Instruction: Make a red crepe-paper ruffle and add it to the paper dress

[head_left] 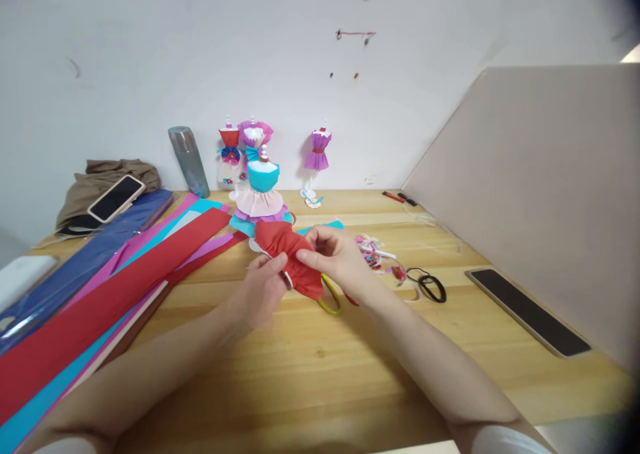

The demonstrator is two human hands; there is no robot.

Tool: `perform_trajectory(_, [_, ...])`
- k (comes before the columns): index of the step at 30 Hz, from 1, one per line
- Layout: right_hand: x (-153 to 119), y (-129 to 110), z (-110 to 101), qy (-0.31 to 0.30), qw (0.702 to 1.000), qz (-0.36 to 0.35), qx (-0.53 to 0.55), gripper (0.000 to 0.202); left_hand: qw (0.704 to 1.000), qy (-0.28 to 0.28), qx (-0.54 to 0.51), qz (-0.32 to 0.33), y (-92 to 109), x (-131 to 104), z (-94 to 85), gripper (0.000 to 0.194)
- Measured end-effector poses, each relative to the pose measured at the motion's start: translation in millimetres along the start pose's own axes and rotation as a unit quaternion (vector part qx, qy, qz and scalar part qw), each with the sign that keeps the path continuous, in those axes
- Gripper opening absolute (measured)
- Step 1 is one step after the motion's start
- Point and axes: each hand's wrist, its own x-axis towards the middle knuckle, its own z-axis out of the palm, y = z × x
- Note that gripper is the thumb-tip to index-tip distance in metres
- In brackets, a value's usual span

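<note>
Between my hands, above the wooden table [320, 354], is a gathered piece of red crepe paper [293, 254] with ruffled edges. My left hand [267, 281] is closed on its lower left side, thumb on top. My right hand [333, 254] pinches its right side between thumb and fingers. A white edge shows along the red piece near my left thumb; what it belongs to is partly hidden. Just behind stands a small dress-form figure [263, 187] with a teal top and layered pink, purple and teal skirt. Yellow scissor handles [330, 297] lie below my right hand.
Long crepe paper strips [125, 287] cover the left side. More dressed forms [319, 151] stand by the wall beside a grey bottle [189, 161]. Ribbon scraps [375, 254], a black hair tie [433, 287] and a dark phone-like slab [530, 311] lie to the right.
</note>
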Motion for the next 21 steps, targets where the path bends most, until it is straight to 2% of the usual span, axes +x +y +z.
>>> perform_trajectory(3, [-0.3, 0.4, -0.4, -0.011, 1.0, 0.008, 0.026, 0.042, 0.999, 0.024, -0.021, 0.022, 0.1, 1.6, -3.3, 0.03])
perform_trajectory(12, [1.9, 3.3, -4.6, -0.017, 0.997, 0.041, 0.057, 0.044, 0.999, 0.036, -0.009, -0.003, 4.9, -0.5, -1.8, 0.024])
perform_trajectory(15, [3.5, 5.4, -7.5, -0.038, 0.995, 0.049, 0.083, 0.048, 0.999, 0.032, -0.003, -0.008, 3.6, -0.7, -2.6, 0.025])
perform_trajectory(18, [4.0, 5.8, -9.1, -0.058, 0.997, 0.031, 0.036, 0.047, 0.999, 0.038, 0.001, -0.002, 2.5, 0.4, -4.0, 0.024])
perform_trajectory(21, [4.0, 5.7, -8.8, -0.041, 0.998, 0.032, -0.025, 0.041, 0.999, 0.046, -0.003, 0.003, 1.2, 2.9, -6.9, 0.026])
